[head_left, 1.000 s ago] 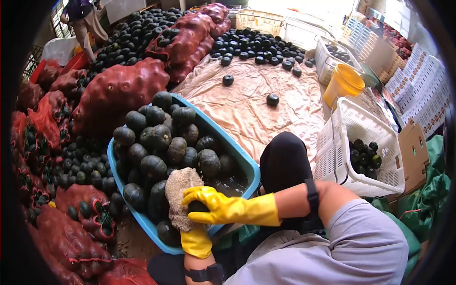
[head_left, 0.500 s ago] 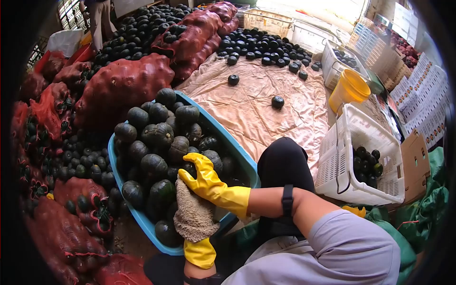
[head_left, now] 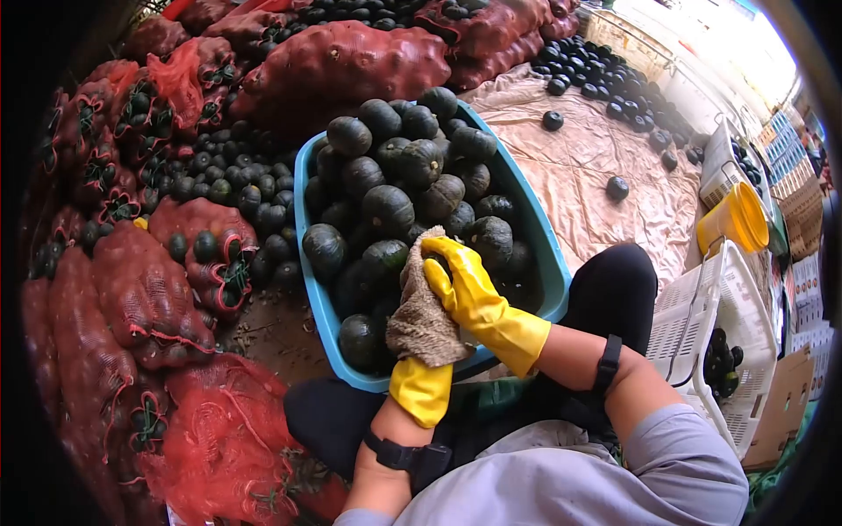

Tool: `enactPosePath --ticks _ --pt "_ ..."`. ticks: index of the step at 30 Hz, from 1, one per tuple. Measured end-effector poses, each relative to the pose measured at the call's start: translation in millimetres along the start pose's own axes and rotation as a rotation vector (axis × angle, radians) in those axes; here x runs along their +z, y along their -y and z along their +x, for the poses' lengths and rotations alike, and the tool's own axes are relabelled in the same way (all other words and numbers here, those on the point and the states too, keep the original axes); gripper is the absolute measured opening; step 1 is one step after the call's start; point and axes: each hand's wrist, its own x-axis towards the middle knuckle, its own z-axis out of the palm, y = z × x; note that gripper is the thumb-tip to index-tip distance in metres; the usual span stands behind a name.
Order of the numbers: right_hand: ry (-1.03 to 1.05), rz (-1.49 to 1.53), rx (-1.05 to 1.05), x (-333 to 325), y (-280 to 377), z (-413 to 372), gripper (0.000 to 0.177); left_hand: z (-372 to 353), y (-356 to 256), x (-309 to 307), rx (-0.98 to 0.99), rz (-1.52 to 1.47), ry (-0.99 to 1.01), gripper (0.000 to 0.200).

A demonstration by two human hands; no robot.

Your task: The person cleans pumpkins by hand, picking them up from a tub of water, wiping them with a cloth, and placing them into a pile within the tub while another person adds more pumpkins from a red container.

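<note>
Braces bent-fingered, yellow-rubber-gloved right hand (head_left: 474, 289) against rough tan cloth mitt (head_left: 426, 320) concealing yellow-gloved left hand's (head_left: 422, 387) finger pose, apparently for counterpressure.

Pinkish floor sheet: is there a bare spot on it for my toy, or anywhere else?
Yes, the wrinkled pinkish sheet is bare between the blue plastic tub and a single round dark squash. A littered brown floor patch lies between the tub and red mesh sacks. Crowded: the tub, heaped with squashes, and the sacks' side.
</note>
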Motion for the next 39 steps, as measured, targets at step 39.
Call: enactPosePath --ticks 39 --pt "0.194 -0.09 0.057 -17.7 4.3 -13.7 0.065 -12.7 0.8 -25.6 -0.154 -0.018 -0.147 0.066"
